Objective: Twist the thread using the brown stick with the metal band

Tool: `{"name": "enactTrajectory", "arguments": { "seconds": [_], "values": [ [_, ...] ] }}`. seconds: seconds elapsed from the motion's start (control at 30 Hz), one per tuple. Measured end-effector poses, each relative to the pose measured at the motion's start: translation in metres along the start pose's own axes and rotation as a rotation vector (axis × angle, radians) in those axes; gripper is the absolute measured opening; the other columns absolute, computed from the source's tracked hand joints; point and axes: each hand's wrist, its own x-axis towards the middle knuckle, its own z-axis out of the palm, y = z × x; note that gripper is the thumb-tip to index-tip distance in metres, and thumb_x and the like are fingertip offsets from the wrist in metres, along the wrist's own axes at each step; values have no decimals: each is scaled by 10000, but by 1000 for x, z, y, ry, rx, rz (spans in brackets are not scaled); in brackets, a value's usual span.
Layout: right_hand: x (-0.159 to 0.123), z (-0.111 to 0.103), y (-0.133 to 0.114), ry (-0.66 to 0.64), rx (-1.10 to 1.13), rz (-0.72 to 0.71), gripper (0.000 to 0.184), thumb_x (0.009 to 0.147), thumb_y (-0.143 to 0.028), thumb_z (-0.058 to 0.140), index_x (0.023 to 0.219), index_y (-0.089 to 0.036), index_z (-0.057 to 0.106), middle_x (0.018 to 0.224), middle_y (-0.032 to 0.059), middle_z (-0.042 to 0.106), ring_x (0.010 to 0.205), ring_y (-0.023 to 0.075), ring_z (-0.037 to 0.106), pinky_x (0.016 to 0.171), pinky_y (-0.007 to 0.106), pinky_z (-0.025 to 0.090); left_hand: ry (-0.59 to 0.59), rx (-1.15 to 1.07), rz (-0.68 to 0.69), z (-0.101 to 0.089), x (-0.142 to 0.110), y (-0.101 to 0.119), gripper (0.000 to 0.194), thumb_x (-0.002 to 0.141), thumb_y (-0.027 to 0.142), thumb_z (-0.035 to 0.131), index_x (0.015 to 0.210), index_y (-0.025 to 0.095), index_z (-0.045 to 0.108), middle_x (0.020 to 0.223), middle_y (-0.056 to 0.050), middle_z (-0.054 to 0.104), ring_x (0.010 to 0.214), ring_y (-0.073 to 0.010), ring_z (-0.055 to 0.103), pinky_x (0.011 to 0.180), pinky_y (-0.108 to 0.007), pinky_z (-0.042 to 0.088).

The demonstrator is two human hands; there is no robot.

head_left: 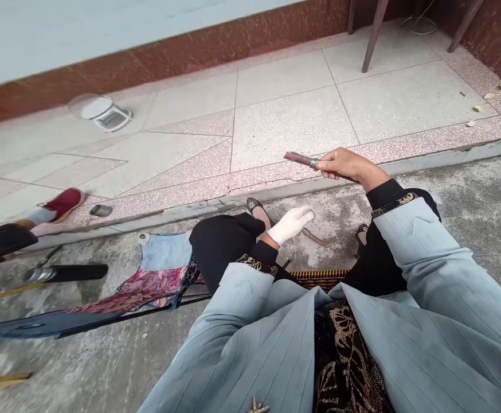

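My right hand [339,163] is bare and closed round a wooden-handled tool [298,159]. Its brown end points left, a metal band sits just ahead of my fingers, and a thin dark part shows behind the hand; the exact kind of tool is unclear. My left hand [291,225] wears a whitish knit glove and hovers between my knees. Its fingers are drawn together, with nothing visible in them. Below it on the concrete lies a bent tool [319,238] with a brown handle and a metal part.
A raised tiled step [289,120] runs ahead, with a white stool [110,113] and wooden furniture legs [374,37] on it. Another person's red shoe [65,203] rests at the left beside a small cup-like object [101,210]. A patchwork cloth folding chair [160,275] and a black bottle [78,272] are at my left.
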Motion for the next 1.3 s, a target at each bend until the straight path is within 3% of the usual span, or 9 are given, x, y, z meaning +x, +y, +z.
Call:
{"name": "enactTrajectory", "arguments": {
  "seconds": [0.17, 0.47, 0.6, 0.7, 0.8, 0.9, 1.03, 1.13, 1.3],
  "values": [
    [25, -3, 21, 239, -407, 175, 296, 904, -398, 643, 802, -131, 720, 711, 65, 658, 616, 129, 533, 595, 283, 370, -56, 201, 77, -11, 6, 10, 340, 1002, 403, 414, 917, 165, 642, 847, -30, 650, 786, -163, 583, 743, -263, 416],
    [34, -1, 30, 137, -955, 231, 364, 939, -447, 555, 975, -157, 771, 1016, 150, 741, 930, 265, 650, 697, 330, 393, -114, 378, 199, -48, 15, 20, 322, 998, 362, 413, 1030, 196, 687, 833, -20, 689, 781, -174, 626, 724, -265, 413],
    [30, 6, 31, -56, -1023, 266, 345, 926, -426, 585, 984, -150, 784, 1006, 153, 741, 911, 265, 652, 682, 332, 394, -60, 357, 239, -60, 12, 23, 310, 982, 341, 424, 987, 193, 696, 840, -12, 705, 763, -159, 628, 716, -258, 420],
    [21, 19, 32, -358, -1002, 297, 301, 907, -393, 627, 935, -140, 787, 911, 135, 739, 793, 226, 637, 649, 324, 384, 65, 357, 228, -72, 18, 25, 310, 969, 327, 427, 994, 181, 699, 895, -19, 719, 809, -166, 638, 764, -268, 438],
    [7, 29, 28, -655, -820, 264, 284, 886, -401, 648, 875, -153, 785, 761, 74, 712, 654, 169, 579, 617, 306, 372, 142, 433, 167, -83, 37, 23, 291, 946, 292, 439, 968, 178, 706, 856, -24, 706, 777, -175, 620, 729, -278, 421],
    [-10, 21, 17, -736, -504, 108, 302, 856, -450, 672, 927, -180, 785, 711, 15, 681, 617, 128, 538, 608, 275, 365, 126, 422, 115, -87, 56, 15, 274, 935, 291, 456, 912, 165, 698, 748, -20, 650, 682, -159, 561, 659, -269, 377],
    [-26, -5, 10, -265, -124, -55, 374, 796, -538, 725, 857, -169, 745, 668, -10, 619, 595, 100, 497, 568, 245, 354, 42, 129, 120, -70, 63, 11, 329, 961, 368, 441, 900, 145, 676, 692, -2, 591, 594, -116, 482, 611, -237, 360],
    [-30, -17, 15, 121, 90, -66, 434, 803, -585, 715, 718, -164, 649, 628, 0, 582, 542, 83, 457, 524, 237, 349, -145, -72, 138, -47, 55, 18, 434, 979, 493, 414, 964, 155, 686, 704, 3, 591, 569, -101, 466, 586, -225, 365],
    [-27, -23, 27, 343, -128, 88, 403, 853, -525, 679, 700, -156, 631, 604, 17, 565, 530, 99, 456, 531, 261, 343, -218, -111, 238, -34, 42, 38, 413, 976, 457, 420, 916, 146, 686, 795, -19, 638, 665, -113, 513, 666, -239, 396]
  ]
}}
